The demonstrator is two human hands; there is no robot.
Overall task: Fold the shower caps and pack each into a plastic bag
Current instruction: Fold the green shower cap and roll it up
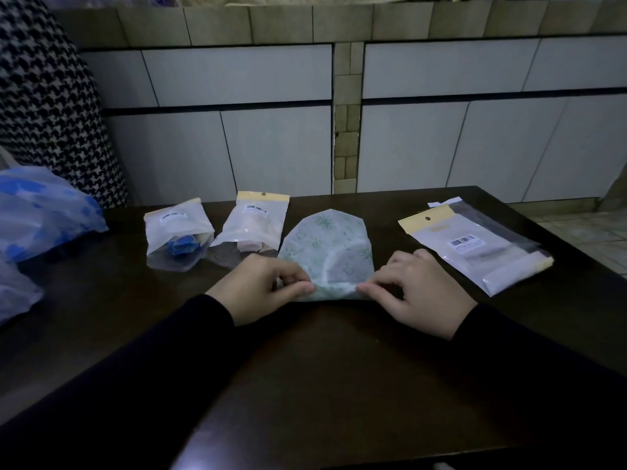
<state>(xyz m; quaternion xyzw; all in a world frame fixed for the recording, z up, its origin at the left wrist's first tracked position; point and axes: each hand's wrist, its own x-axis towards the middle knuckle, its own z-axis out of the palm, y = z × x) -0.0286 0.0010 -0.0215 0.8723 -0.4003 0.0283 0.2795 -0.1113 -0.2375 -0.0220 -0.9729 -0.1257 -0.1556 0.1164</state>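
A white shower cap with a green flower print lies flat on the dark table, folded into a narrow dome shape. My left hand pinches its near left corner. My right hand pinches its near right corner. To the left stand two filled plastic bags: one holds a blue cap, the other a pale cap. An empty plastic bag with a barcode label lies flat at the right.
A large blue-and-white plastic bag sits at the table's left edge, beside a houndstooth fabric. A tiled wall rises just behind the table. The table's right edge drops off past the empty bag.
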